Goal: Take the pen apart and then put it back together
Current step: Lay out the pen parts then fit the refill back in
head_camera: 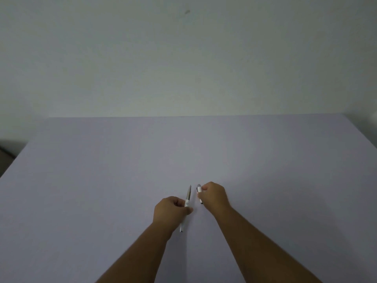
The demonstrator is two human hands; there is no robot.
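2 hands over the table, each gripping 1 part of a separated pen.

The left hand (171, 209) is closed around the white pen body (187, 203), whose grey tip end points away from the person and whose rear end shows below the wrist. Just beside it, apart from it, the right hand (214, 194) pinches the white cap (199, 190) in curled fingers. Both parts are held just above the pale lavender table (102, 170), which meets a plain light wall (183, 58).
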